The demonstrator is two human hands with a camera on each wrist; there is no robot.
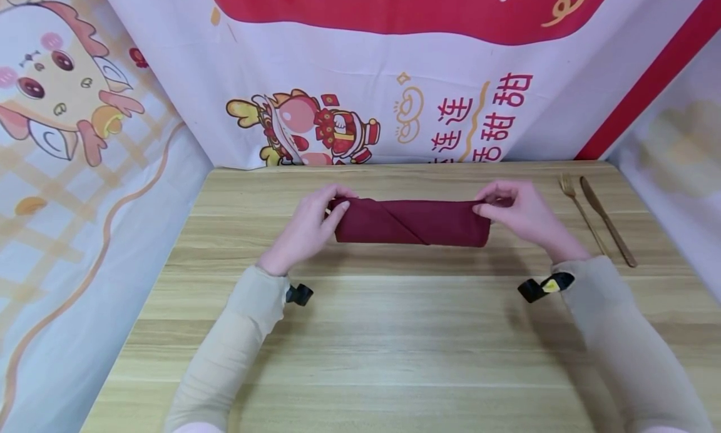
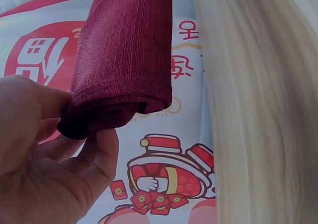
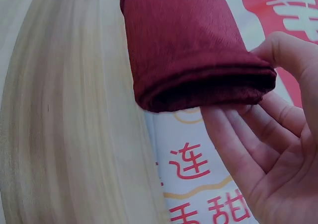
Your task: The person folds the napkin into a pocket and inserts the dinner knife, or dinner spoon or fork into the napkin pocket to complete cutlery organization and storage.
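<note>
Sleeves (image 1: 228,348) lead to a maroon roll (image 1: 447,223), pinched at its ends by the left hand (image 1: 306,226) and right hand (image 1: 521,214).
If either pinch slackens or the two pull unevenly, the slanting flap could lift and the layers unwind; squeezing could crush the hollow right end. Finely ribbed, the roll stretches between the hands, seemingly just above the table (image 1: 411,345), its coiled layers showing at both ends. Right of the right hand lie fork (image 1: 568,186) and knife (image 1: 608,220).

Maroon roll (image 2: 126,45) cropped in wrist views, head-view backdrop (image 1: 360,57) cropped above
</note>
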